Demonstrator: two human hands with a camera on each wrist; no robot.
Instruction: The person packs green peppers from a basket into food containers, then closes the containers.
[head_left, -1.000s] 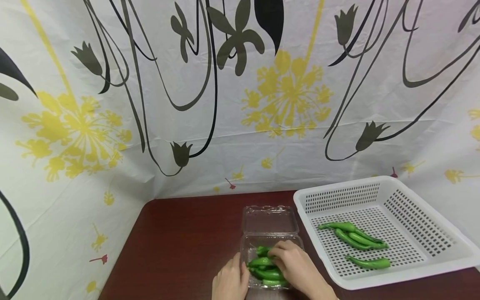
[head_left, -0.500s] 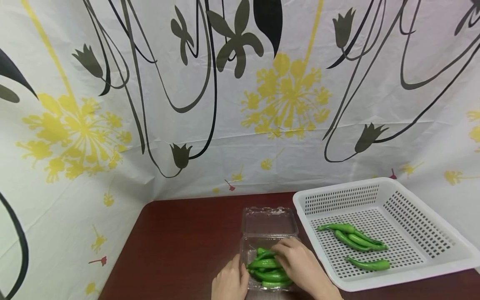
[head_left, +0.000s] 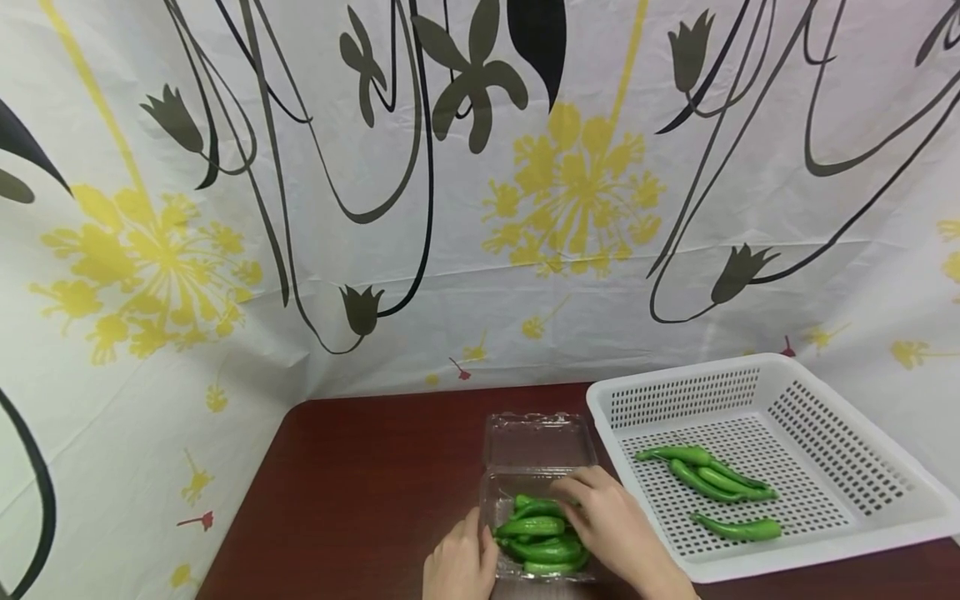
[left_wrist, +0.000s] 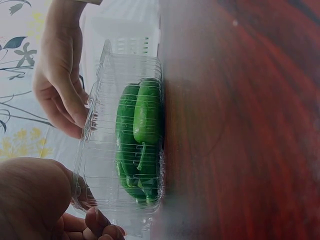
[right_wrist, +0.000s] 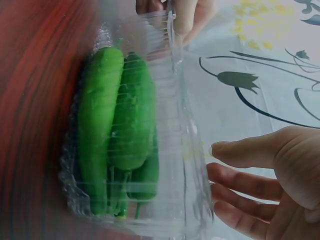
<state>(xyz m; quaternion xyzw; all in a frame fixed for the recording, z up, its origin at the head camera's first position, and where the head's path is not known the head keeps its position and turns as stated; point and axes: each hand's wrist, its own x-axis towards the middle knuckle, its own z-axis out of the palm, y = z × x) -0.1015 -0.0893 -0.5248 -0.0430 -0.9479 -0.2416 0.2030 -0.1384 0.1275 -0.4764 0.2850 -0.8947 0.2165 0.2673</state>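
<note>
A clear plastic clamshell box [head_left: 506, 485] stands on the table with its lid [head_left: 538, 443] folded back. Several green chili peppers [head_left: 534, 527] lie side by side inside it. My left hand [head_left: 459, 560] grips the box's left rim between thumb and fingers; the left wrist view shows that hold close up. Over the right side of the box is my right hand [head_left: 609, 518]. In the right wrist view, its thumb and fingers [right_wrist: 245, 182] are relaxed and spread a little apart near the rim, with no pepper between them.
A white perforated plastic basket [head_left: 697, 570] stands to the right of the box. A cluster of green peppers [head_left: 720, 481] and one separate pepper [head_left: 738, 529] lie in it. Behind the dark red table [head_left: 375, 467] hangs a flower-patterned cloth [head_left: 465, 250].
My right hand has drawn back to the right from over the peppers, uncovering more of them. The left hand has stayed at the box's left rim.
</note>
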